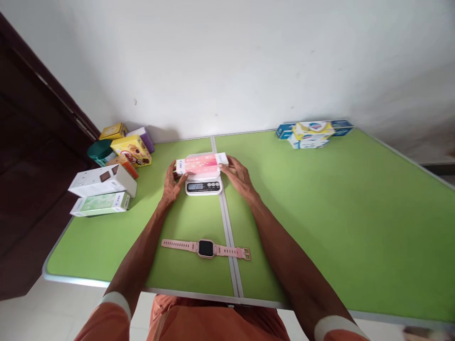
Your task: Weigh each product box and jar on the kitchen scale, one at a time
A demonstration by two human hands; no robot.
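A long pink-and-white box (pixel 201 164) lies crosswise over the platform of a white digital kitchen scale (pixel 204 191). My left hand (pixel 172 183) grips its left end, thumb along the near side. Around the right end closes my right hand (pixel 239 175), its thumb on top of the box. The scale's small display is lit, but its digits are too small to read surely. Nearer to me, a pink smartwatch (pixel 206 248) lies stretched out flat, its dark screen facing up.
At the left stand a white box (pixel 103 181), a green-and-white box (pixel 101 204), a yellow snack box (pixel 132 150) and a dark green jar (pixel 101 151). Several blue, yellow and white boxes (pixel 313 129) sit by the wall at right. A metal seam (pixel 227 227) crosses the green table.
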